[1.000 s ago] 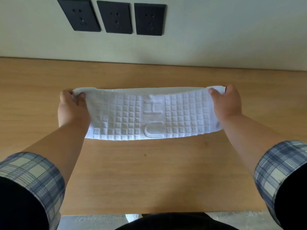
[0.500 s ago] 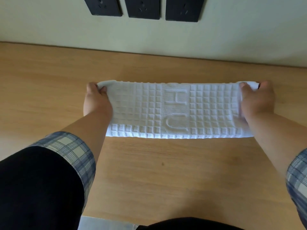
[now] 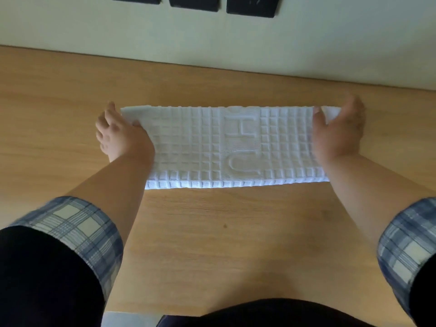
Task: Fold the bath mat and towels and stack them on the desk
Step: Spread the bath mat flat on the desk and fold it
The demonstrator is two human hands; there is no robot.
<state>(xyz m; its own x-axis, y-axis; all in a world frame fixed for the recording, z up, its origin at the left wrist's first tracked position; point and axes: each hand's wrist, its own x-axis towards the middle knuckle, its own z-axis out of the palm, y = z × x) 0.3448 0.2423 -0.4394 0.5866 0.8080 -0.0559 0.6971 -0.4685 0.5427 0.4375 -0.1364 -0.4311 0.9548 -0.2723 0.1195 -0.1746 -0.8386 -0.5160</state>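
A white bath mat (image 3: 203, 147) with a raised grid pattern and embossed letters lies folded into a long strip across the wooden desk (image 3: 212, 244). Its doubled edge faces me. My left hand (image 3: 118, 135) rests at the mat's left end, fingers spread apart and pointing away over the desk, holding nothing. My right hand (image 3: 337, 133) covers the mat's right end; the thumb lies on top of the cloth and the fingers stretch past the end corner, loose rather than pinched. No towels are in view.
A pale wall (image 3: 236, 48) rises right behind the desk, with three black sockets (image 3: 250, 5) at the top edge. The desk's near edge (image 3: 141, 311) runs along the bottom, against my body.
The mat has gone from being held stretched between both hands to lying flat on the desk. Both hands have loosened their pinch on its ends, and the left fingers have spread.
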